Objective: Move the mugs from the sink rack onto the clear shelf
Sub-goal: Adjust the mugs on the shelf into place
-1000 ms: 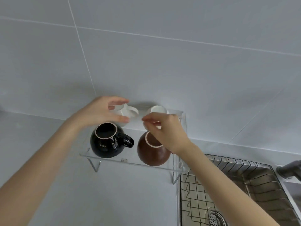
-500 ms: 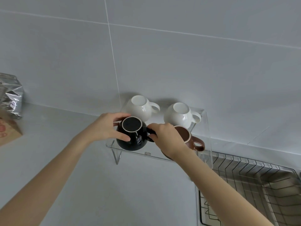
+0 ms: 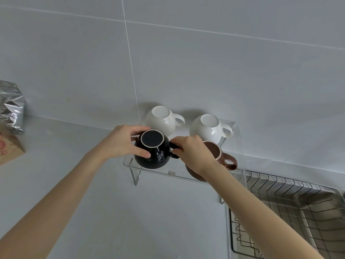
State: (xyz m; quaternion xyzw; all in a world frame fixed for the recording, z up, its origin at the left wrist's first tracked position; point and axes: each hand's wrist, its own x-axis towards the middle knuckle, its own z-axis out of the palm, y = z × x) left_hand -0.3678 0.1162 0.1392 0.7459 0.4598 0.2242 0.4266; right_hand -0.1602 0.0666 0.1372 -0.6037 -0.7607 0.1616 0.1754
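Note:
A black mug [image 3: 153, 154] stands upside down on the front left of the clear shelf [image 3: 168, 173]. My left hand [image 3: 123, 143] wraps its body from the left, and my right hand [image 3: 192, 154] pinches its handle on the right. A brown mug [image 3: 223, 158] sits at the front right, partly hidden by my right hand. Two white mugs, one [image 3: 161, 118] at the back left and one [image 3: 210, 128] at the back right, rest upside down with handles pointing right.
The wire sink rack [image 3: 291, 208] lies over the steel sink at the lower right, holding no mugs that I can see. A silver foil bag [image 3: 11, 107] and a brown paper bag [image 3: 9, 152] stand at the left edge on the grey counter. A tiled wall rises behind.
Both hands came forward from the white mugs onto the black mug. The view shifted left and nearer; the brown mug's handle now shows on the right.

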